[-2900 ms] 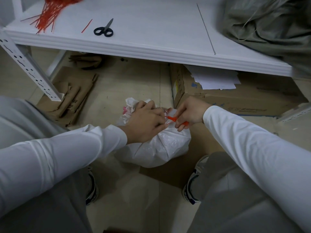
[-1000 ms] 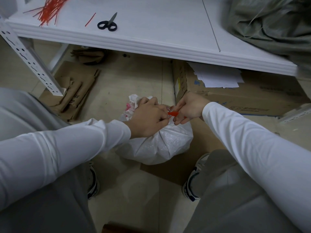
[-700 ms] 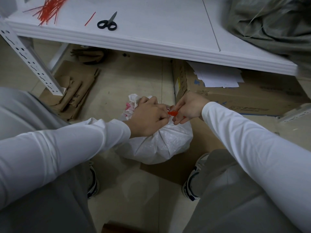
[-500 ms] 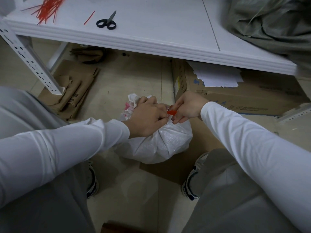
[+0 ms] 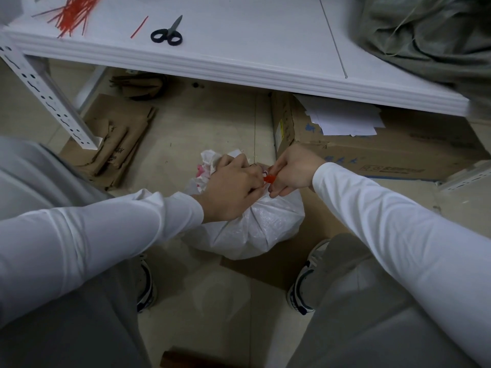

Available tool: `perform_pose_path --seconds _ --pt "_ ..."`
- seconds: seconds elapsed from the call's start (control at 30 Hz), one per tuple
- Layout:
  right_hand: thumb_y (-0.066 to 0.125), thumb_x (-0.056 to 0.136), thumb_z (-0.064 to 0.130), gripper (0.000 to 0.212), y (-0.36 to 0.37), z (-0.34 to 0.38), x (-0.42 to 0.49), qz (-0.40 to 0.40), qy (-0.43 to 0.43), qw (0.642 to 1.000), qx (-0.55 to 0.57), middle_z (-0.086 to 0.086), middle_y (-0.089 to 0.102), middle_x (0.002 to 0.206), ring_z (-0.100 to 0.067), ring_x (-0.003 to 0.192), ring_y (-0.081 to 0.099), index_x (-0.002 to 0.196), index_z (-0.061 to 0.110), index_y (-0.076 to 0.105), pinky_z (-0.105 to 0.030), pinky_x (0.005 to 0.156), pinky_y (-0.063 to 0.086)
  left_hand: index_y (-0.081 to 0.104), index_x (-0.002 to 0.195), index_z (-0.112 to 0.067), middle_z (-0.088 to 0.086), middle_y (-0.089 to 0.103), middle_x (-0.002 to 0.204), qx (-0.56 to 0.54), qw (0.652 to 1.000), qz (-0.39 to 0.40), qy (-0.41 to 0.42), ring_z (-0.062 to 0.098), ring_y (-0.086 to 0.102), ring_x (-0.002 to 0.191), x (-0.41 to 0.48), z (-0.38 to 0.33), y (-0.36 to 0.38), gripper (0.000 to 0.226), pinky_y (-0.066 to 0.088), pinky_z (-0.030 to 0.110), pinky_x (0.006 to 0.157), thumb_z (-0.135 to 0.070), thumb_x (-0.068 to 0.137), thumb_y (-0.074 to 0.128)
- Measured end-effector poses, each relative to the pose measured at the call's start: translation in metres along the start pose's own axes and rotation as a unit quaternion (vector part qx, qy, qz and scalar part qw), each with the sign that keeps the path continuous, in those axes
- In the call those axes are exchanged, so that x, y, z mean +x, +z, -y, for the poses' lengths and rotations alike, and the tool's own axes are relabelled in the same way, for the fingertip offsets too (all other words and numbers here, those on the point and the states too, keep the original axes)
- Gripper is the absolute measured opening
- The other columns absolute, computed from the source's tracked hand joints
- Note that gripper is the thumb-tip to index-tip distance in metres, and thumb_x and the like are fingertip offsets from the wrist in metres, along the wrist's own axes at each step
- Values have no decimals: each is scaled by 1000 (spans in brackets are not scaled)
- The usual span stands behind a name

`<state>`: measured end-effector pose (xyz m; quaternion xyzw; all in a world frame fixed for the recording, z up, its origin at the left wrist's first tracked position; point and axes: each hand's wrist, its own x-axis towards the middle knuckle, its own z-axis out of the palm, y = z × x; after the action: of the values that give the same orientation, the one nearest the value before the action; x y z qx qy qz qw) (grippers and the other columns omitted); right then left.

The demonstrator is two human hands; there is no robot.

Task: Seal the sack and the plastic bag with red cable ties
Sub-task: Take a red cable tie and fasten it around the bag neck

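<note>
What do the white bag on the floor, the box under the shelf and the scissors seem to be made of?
The white bag: thin, glossy plastic film, judging by fine crinkles and shine. The box: matte brown cardboard, probably corrugated; printed and scuffed. The scissors: black handles, likely plastic; grey blades, seemingly metal.
</note>
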<state>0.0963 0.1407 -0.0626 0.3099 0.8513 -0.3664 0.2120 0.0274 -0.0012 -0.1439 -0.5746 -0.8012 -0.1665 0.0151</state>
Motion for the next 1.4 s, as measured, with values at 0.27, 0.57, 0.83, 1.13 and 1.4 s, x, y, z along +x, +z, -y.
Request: perform_pose_path --seconds 0.27,0.57,0.83,1.13,1.4 --pt "67 86 5 13 1 3 -3 19 2 998 53 -17 74 83 -22 76 74 93 -5 69 -34 78 60 71 78 -22 -11 62 77 2 1000 -16 2 16 46 85 -4 -2 -1 47 24 32 79 -41 91 31" --pt "63 92 19 28 -9 -1 -7 48 44 976 208 -16 75 85 -21 80 74 104 -7 65 -29 71 60 71 80 -22 -12 65 83 -2 1000 -27 4 16 47 85 -1 -4 -2 47 22 31 79 -43 91 30" --pt "67 88 12 26 -7 -2 -6 74 66 966 237 -18 74 86 -20 81 74 105 -8 65 -28 73 59 72 86 -24 -14 66 87 3 1000 -14 26 15 47 88 -6 -2 -1 45 24 33 82 -43 92 31" --pt "67 88 10 24 0 -8 -4 85 72 951 290 -17 73 86 -16 71 72 106 -6 64 -26 68 60 72 85 -22 -15 63 85 6 999 -36 17 17 48 87 -10 -3 2 38 26 33 80 -40 91 39" --pt "68 87 11 27 -2 -13 -2 106 87 921 364 -16 74 89 -16 74 73 108 -5 65 -24 62 60 70 77 -18 -14 62 84 -24 997 -67 -13 18 48 82 -12 -7 2 36 21 30 76 -34 88 39"
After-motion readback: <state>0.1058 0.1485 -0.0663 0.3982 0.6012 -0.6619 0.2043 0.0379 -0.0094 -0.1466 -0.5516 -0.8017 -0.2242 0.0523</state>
